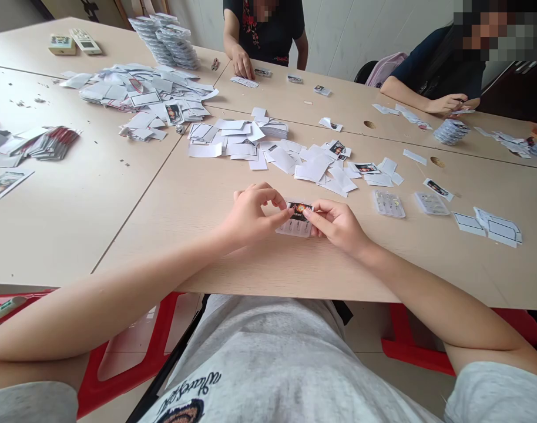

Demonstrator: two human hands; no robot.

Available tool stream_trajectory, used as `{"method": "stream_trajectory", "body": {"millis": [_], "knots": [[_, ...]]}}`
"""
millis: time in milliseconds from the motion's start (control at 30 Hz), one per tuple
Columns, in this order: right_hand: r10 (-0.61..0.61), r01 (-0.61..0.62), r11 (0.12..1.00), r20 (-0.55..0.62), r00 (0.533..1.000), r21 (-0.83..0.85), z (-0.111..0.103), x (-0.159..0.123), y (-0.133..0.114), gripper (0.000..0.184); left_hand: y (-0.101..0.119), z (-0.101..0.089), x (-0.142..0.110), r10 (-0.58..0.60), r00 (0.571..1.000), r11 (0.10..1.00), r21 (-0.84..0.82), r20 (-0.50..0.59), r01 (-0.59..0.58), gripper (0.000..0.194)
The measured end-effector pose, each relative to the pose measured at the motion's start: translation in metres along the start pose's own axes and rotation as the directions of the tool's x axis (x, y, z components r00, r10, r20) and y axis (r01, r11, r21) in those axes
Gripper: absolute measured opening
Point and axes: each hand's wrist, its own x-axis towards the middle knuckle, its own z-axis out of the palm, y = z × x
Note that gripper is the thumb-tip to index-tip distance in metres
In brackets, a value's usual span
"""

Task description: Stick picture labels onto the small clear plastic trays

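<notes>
A small clear plastic box [294, 228] with several thin metal pieces inside lies on the table in front of me. Over its upper part is a black printed label [298, 215] with an orange and white design. My left hand [260, 212] pinches the label's left edge between thumb and finger. The thumb of my right hand [338, 224] presses on the label's right side, while its other fingers hold the box's right edge. Two similar clear boxes, a nearer box [389, 204] and a farther box [431, 204], lie to the right of my hands.
Loose white labels [312, 167] spread just beyond my hands, and a larger label heap [136, 88] lies farther left. Stacked clear boxes [165, 41] stand at the back. A label sheet [497, 226] is at right. Two people sit across the table, handling small items.
</notes>
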Motion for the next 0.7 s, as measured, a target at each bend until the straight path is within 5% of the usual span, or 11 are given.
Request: {"method": "stream_trajectory", "body": {"millis": [233,700], "knots": [[0.066,-0.067,0.998,0.047,0.997,0.018,-0.002,0.007,0.010,0.038,-0.002,-0.005,-0.001,-0.035,0.999,0.999,-0.021,0.001,0.035,0.021],[0.013,-0.014,1.000,0.058,0.998,0.016,0.000,0.013,0.018,0.039,-0.012,-0.007,0.002,-0.069,0.998,0.996,-0.060,-0.004,0.069,0.032]]}}
